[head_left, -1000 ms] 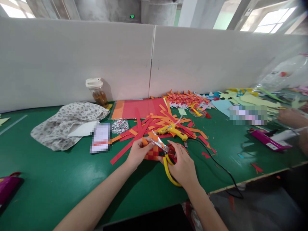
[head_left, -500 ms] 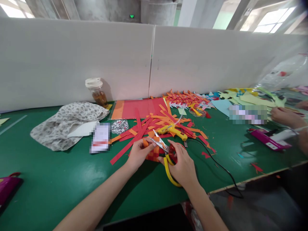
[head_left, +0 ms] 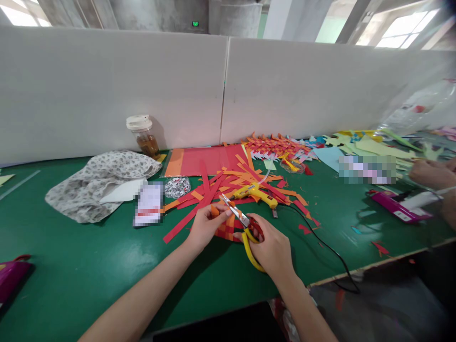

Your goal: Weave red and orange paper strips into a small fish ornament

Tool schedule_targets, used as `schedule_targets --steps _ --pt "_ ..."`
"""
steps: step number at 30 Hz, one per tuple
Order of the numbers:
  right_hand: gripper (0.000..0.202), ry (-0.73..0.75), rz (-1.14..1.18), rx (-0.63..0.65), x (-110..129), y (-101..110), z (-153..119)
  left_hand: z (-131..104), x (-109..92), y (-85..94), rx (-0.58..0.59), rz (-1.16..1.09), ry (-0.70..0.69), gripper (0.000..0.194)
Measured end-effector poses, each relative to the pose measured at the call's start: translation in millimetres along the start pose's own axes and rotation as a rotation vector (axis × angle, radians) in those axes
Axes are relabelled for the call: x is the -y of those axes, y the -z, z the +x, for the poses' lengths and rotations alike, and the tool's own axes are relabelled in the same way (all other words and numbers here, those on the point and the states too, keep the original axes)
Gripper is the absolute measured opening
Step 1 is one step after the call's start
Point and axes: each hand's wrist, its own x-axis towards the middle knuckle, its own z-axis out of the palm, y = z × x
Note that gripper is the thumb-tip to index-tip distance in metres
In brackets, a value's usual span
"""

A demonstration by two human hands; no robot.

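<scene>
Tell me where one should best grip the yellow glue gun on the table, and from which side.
Grip the glue gun by its yellow handle, coming from above. It lies flat on the paper strips, nozzle pointing right toward the black cord, so the handle is the broad, free part, probably safest away from the tip.

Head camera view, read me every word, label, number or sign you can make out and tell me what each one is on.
No text can be read in this view.
Green sign high above the white partition: lit, too small to read.
Card on the green table by the left hand: pixelated, unreadable.
Patch over the pale paper sheets: pixelated, unreadable.
Yellow-handled scissors in the right hand: no marking visible.
</scene>
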Motion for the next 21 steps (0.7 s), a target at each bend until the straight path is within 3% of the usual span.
schedule_targets --steps 10,15,21 --pt "0.039 -0.025 -0.033 -0.045 -1.3 -0.4 -1.0 -2.3 -3.0 -1.9 0.089 0.046 -0.012 0.022" --pt "0.047 -0.122 -0.04 -0.102 -3.0 1.3 0.0 -0.8 -5.8 -2.1 -0.028 -0.017 0.041 0.024" --pt "0.055 -0.028 -0.063 -0.014 -4.3 -1.7 2.1 1.7 -3.9 0.2 -0.019 -0.068 0.047 0.025"
